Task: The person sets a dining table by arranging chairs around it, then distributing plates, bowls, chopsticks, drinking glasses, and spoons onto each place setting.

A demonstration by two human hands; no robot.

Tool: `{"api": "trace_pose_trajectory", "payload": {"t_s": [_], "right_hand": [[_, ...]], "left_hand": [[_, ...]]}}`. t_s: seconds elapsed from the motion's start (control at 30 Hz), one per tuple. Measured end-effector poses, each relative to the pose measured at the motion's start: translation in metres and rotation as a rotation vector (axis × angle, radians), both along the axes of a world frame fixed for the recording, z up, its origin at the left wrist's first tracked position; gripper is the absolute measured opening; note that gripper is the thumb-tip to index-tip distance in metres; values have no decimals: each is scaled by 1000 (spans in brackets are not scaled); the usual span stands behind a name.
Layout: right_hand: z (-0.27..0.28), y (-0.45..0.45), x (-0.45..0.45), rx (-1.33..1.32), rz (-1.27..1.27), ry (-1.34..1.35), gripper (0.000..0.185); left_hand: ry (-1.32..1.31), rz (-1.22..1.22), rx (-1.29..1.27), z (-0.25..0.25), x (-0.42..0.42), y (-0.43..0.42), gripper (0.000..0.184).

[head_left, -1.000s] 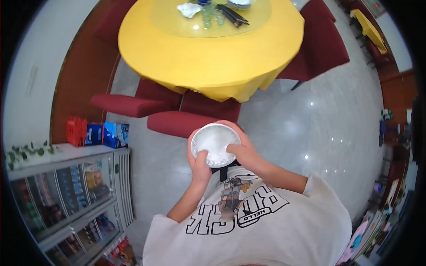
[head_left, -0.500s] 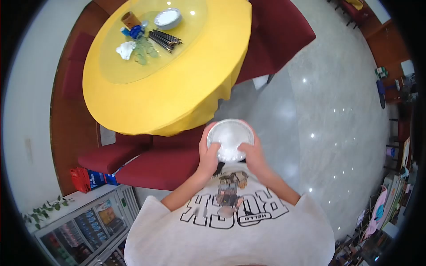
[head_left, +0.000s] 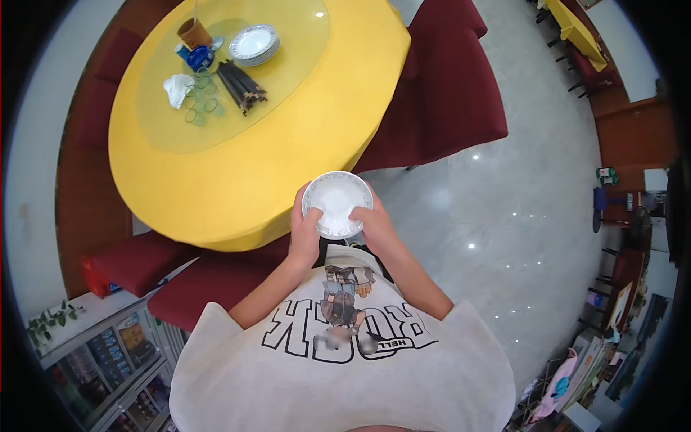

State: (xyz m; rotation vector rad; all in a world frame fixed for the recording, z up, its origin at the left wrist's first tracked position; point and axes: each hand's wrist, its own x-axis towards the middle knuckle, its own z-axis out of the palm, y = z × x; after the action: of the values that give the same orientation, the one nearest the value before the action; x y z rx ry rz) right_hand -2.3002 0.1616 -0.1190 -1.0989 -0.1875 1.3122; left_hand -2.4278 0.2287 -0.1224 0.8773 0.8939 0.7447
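A white bowl (head_left: pixel 337 198) with a patterned rim is held in front of my body, near the edge of the round yellow table (head_left: pixel 288 173). My left hand (head_left: pixel 305 227) grips its left side, thumb over the rim. On the right side my right hand (head_left: pixel 372 223) grips it the same way; the fingers of both are hidden beneath. Whether more bowls are stacked under it cannot be seen. On the glass turntable (head_left: pixel 162 129) are stacked white plates (head_left: pixel 253 45), dark chopsticks (head_left: pixel 240 86), green glasses (head_left: pixel 201 97), a white cloth (head_left: pixel 176 91) and a brown cup (head_left: pixel 193 32).
A dark red chair (head_left: pixel 446 93) stands right of the table, and more red seats (head_left: pixel 209 284) are at its near side. A glass-fronted cabinet (head_left: pixel 108 360) is at the lower left. Grey floor (head_left: pixel 489 216) extends to the right, with shelves and goods along the far right.
The view has turned and moved nearer the table, which now lies to the left and closer to my hands. The bowl stays held in both hands.
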Motion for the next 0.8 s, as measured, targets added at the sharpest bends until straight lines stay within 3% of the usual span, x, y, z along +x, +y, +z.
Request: {"api": "trace_pose_trajectory", "payload": {"t_s": [0.23, 0.4, 0.57, 0.8], "right_hand": [[-17, 98, 75, -88, 41, -121, 65], [-27, 170, 107, -194, 157, -48, 67], [-68, 259, 165, -189, 242, -15, 66], [-120, 401, 255, -119, 274, -20, 63]], "left_hand": [[-115, 19, -77, -29, 72, 90, 52], [-54, 214, -54, -45, 105, 144, 52], [19, 382, -33, -102, 159, 215, 53], [79, 413, 16, -132, 247, 353, 51]]}}
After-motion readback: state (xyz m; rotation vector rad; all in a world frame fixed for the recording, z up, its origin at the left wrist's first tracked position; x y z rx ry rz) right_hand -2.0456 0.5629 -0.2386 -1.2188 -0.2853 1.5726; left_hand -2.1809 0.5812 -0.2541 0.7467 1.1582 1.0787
